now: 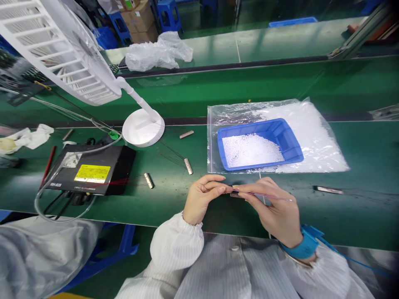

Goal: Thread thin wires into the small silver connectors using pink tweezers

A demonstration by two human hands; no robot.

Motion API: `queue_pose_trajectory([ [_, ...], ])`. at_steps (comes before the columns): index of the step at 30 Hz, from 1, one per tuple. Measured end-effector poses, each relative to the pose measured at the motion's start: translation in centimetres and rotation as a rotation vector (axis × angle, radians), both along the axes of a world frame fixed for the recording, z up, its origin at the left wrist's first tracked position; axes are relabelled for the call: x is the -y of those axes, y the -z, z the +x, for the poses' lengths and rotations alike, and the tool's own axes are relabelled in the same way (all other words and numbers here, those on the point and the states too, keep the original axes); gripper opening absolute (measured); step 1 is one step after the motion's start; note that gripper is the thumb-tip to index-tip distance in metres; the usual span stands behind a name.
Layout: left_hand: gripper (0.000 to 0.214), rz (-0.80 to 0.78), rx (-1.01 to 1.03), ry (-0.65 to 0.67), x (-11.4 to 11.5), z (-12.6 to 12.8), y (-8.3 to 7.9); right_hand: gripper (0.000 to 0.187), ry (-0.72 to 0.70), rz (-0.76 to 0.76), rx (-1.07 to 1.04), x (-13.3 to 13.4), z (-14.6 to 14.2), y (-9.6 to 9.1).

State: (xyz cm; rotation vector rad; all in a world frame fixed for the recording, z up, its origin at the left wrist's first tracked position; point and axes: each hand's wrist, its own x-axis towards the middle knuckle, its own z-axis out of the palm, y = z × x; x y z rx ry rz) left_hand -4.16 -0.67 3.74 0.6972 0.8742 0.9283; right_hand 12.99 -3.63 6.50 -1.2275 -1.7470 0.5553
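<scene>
My left hand [202, 199] and my right hand [274, 211] meet just above the green bench near its front edge. Both pinch a thin reddish wire [264, 194] that runs from the left fingertips across the right fingers. A small dark part [236, 194] sits under the fingertips where the hands meet; whether it is held or lying on the bench is unclear. A blue strap [304, 245] wraps my right wrist. Just behind the hands stands a blue tray [293, 143] of tiny white beads on a clear plastic bag [314, 137].
A black box [93, 168] with a yellow label and cables lies at the left. A white desk fan [143, 131] stands behind it. Small metal strips [188, 165] [149, 180] [328, 190] lie on the bench. Crumpled plastic [158, 52] rests on the far bench.
</scene>
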Motion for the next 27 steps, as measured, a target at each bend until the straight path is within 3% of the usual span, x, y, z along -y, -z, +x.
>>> queue_pose_trajectory([
  [5, 0.023, 0.106, -0.158, 0.022, 0.0, -0.4, 0.5, 0.014, 0.045, -0.028, 0.008, 0.3, 0.8, 0.2],
  [10, 0.023, 0.569, -0.702, 0.173, 0.5, -0.8, 2.2, 0.011, 0.081, -0.099, 0.124, 0.4, 2.2, 2.0],
  [13, 0.028, 0.713, -0.86, 0.247, 1.0, -0.1, 3.0, 0.011, 0.055, -0.14, 0.169, 0.4, 2.5, 3.4],
  [18, 0.023, 0.785, -0.981, 0.23, 1.0, 1.2, 3.5, 0.01, 0.014, -0.16, 0.175, 0.5, 2.3, 4.5],
  [27, 0.012, 0.773, -1.035, 0.233, 0.5, 1.6, 3.9, 0.009, -0.013, -0.173, 0.156, 0.6, 2.1, 4.8],
])
